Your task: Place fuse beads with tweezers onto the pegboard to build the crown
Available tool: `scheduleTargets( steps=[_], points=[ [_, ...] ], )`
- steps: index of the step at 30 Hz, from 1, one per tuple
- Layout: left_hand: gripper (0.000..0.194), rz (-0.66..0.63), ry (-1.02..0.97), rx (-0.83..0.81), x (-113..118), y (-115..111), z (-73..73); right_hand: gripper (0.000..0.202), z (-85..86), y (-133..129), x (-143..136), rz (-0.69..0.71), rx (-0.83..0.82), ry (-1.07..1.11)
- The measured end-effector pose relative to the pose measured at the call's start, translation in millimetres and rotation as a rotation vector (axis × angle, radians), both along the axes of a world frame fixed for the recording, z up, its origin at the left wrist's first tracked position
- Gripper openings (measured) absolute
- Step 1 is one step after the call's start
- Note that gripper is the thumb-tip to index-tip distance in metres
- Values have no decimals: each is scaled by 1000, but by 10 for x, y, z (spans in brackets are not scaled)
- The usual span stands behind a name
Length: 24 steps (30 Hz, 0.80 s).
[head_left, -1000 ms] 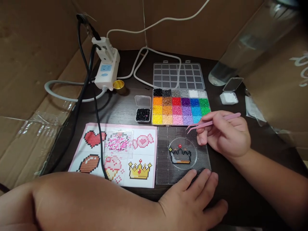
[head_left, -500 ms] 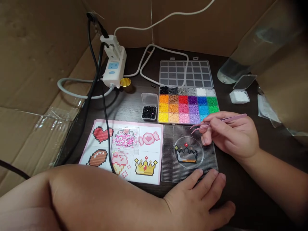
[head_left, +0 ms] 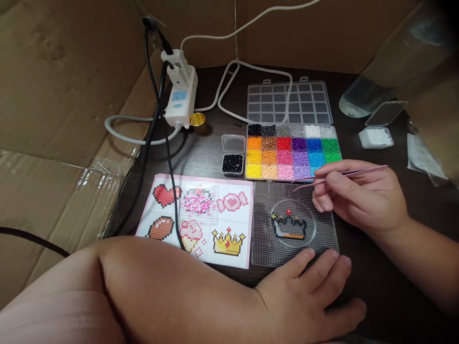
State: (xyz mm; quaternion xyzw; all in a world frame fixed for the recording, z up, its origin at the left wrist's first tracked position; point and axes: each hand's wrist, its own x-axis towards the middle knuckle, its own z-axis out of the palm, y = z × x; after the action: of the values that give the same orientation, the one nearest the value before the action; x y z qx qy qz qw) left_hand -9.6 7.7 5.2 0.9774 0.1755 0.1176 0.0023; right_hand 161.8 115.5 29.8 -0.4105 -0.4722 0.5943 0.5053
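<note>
Pink tweezers [head_left: 344, 176] are pinched in my right hand [head_left: 366, 196], their tips apart over the upper part of a clear pegboard [head_left: 260, 248]. Whether a bead sits between the tips is too small to tell. On the pegboard, inside a round outline, is a bead crown [head_left: 289, 230] with a black outline, an orange strip at its base, and red and yellow points. My left hand [head_left: 308, 296] lies with fingers spread, its fingertips at the pegboard's near edge. Just beyond the board stands the open bead box [head_left: 283, 156] with many colours in compartments.
Left of the board lies a pattern sheet [head_left: 233, 188] bearing a small pegboard of pink beads [head_left: 199, 203]. Behind it are a small box of black beads [head_left: 232, 163], a gold cup [head_left: 198, 123] and a power strip [head_left: 181, 98] with cables. A white-bead box [head_left: 376, 137] stands at right.
The whole view has shifted, so everything appears further right and slightly higher. My right hand still holds the tweezers near the board's top; my left hand stays at the near edge.
</note>
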Motion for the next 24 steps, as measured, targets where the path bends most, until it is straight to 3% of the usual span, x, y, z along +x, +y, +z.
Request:
scheduleTargets(
  steps=[10, 24],
  points=[
    [46, -5, 8, -6, -9, -2, 6, 16, -21, 7, 43, 8, -25, -4],
    [46, -4, 34, -5, -5, 14, 36, 11, -15, 37, 37, 34, 5, -6]
  ],
)
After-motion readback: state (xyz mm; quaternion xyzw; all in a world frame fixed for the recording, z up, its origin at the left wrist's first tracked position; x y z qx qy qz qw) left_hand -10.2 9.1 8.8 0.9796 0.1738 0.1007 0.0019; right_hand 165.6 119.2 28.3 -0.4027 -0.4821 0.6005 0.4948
